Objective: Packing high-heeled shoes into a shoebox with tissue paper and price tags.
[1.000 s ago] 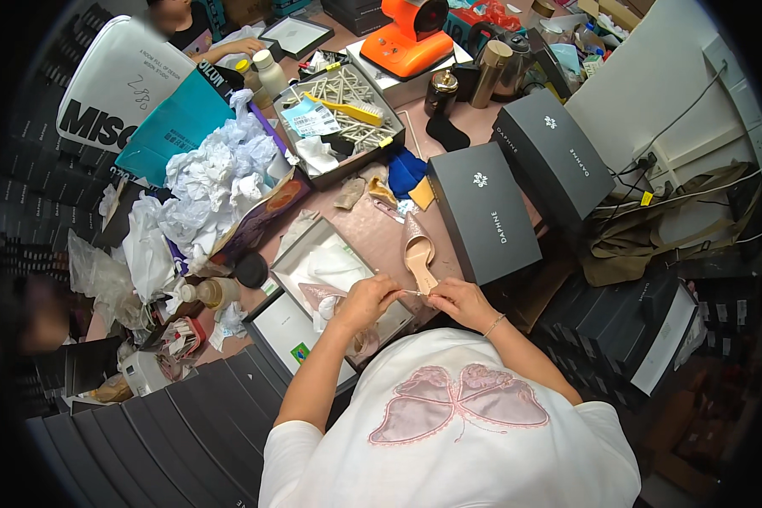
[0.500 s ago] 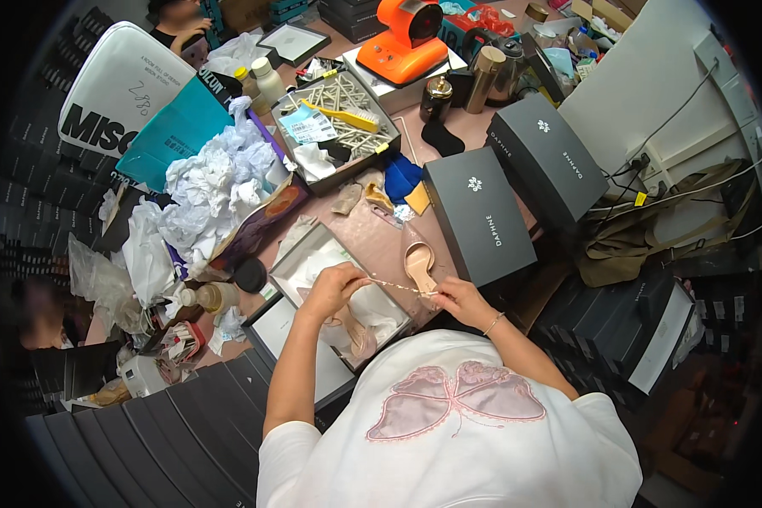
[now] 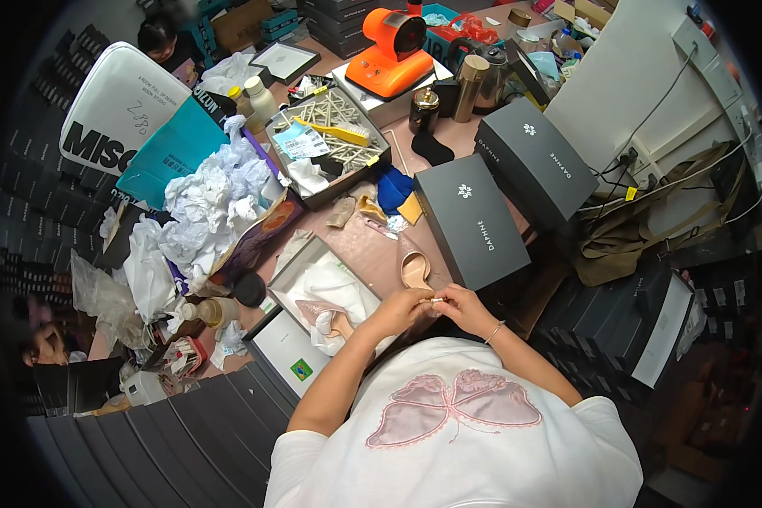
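A pink glittery pointed shoe (image 3: pixel 412 258) lies on the table, its toe away from me and its heel end by my fingers. My left hand (image 3: pixel 405 311) and my right hand (image 3: pixel 467 310) meet there, both pinching the shoe's thin strap. A small whitish bit shows between the fingertips; most of the strap is hidden by the fingers. Left of my hands, an open grey shoe box (image 3: pixel 349 265) holds white tissue paper (image 3: pixel 330 282) and a matching pink shoe (image 3: pixel 323 313). My left forearm crosses over that box's near corner.
Two closed dark grey shoe boxes (image 3: pixel 472 222) (image 3: pixel 538 161) stand to the right. Farther off sit a tray of pale sticks (image 3: pixel 339 106), an orange device (image 3: pixel 389 63) and bottles. Crumpled paper (image 3: pixel 216 190) is heaped at left. Another person (image 3: pixel 173 51) sits at far left.
My left hand has moved right to meet the right hand, so the strap is no longer stretched between them. The left arm now uncovers the shoe in the box.
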Tool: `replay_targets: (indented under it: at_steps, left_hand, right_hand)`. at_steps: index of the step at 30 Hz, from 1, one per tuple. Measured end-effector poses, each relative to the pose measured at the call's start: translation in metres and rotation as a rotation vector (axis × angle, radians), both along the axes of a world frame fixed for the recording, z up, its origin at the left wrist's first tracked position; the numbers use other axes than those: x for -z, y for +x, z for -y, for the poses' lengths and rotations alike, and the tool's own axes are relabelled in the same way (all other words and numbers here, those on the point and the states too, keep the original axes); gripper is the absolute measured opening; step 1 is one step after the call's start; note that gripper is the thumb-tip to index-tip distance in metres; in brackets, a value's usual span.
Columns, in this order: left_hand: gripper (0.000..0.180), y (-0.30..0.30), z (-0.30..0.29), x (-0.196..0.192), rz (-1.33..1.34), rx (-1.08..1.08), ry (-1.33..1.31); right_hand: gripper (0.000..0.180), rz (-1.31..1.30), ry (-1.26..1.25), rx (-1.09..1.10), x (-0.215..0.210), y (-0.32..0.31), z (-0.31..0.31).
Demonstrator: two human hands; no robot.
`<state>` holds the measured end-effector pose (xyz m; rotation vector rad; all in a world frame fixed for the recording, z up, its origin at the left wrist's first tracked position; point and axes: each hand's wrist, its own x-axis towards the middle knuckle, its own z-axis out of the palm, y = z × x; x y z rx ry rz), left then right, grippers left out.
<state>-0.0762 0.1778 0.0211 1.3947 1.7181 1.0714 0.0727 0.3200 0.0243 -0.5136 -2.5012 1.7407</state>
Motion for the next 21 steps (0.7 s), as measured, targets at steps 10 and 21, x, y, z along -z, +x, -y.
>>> replay_targets:
  at_steps: [10, 21]
  left_hand:
    - [0.017, 0.025, -0.001, 0.02, 0.204, -0.21, -0.082]
    - [0.016, 0.054, 0.005, 0.019, -0.011, -0.358, -0.007]
  right_hand:
    - [0.018, -0.057, 0.112, 0.016, -0.012, 0.009, -0.004]
    - [0.013, -0.058, 0.16, -0.231, -0.008, 0.006, -0.028]
